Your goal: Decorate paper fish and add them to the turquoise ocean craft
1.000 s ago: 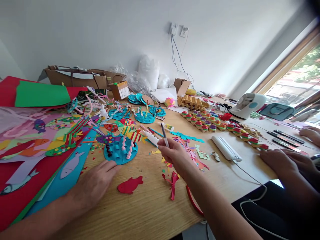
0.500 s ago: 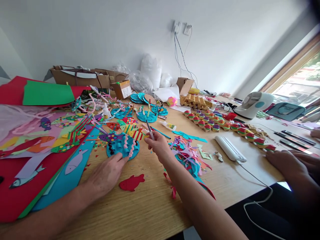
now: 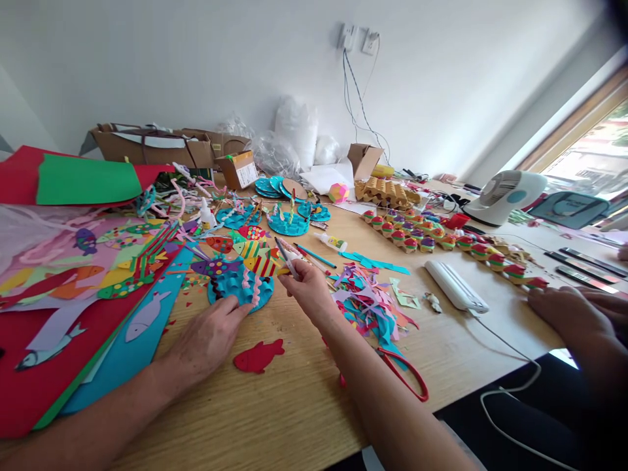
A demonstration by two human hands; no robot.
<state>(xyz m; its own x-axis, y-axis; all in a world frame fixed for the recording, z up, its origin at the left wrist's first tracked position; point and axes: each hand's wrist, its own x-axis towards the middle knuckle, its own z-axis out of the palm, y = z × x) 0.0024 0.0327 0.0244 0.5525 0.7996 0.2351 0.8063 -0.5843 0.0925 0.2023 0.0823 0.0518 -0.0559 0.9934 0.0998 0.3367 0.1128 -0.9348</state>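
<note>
The thumb and fingers of my left hand (image 3: 209, 337) are closed at the near rim of a blue, cup-textured disc (image 3: 267, 294). Pink and black fuzzy twisted stems stand on this disc, and patterned paper fish, one of them striped red and yellow (image 3: 262, 263), sit at its far side. My right hand (image 3: 309, 288) pinches a slim pen (image 3: 286, 256) pointing up and to the left, close to the striped fish's tail. Flat on the wood in front of my hands lies a red paper fish (image 3: 258, 356).
Paper scraps (image 3: 367, 301) and red-handled scissors (image 3: 407, 373) lie to the right, near a glue bottle (image 3: 333, 243). Coloured sheets (image 3: 112, 366) cover the left side. Painted egg-carton strips (image 3: 471, 252), a white corded device (image 3: 454, 288) and another person's hand (image 3: 559, 311) are farther right.
My right hand has moved left with the pen, close to the striped fish. The left hand's fingers have shifted onto the disc's rim. More of the scissors shows.
</note>
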